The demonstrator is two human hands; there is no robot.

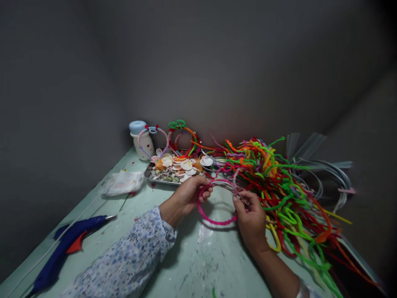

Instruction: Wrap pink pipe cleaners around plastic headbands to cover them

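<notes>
Between my two hands is an upright ring wrapped in pink pipe cleaner (218, 223). My left hand (192, 193) pinches its upper left side, close to a small pink loop standing above the rim. On the right side, my right hand (250, 217) grips the ring with thumb and fingers. The top stretch of the ring shows a bare, pale hoop. A light pink pipe cleaner end (235, 175) sticks up near my right fingers; where it joins is too small to tell.
Behind my hands stands a metal tray (159, 181) of shells and finished-looking rings. A tangled heap of coloured pipe cleaners (279, 186) spreads at right, beside clear strips. At left lie a blue glue gun (66, 250) with its cord, a plastic bag (124, 183) and a blue-lidded jar (142, 140).
</notes>
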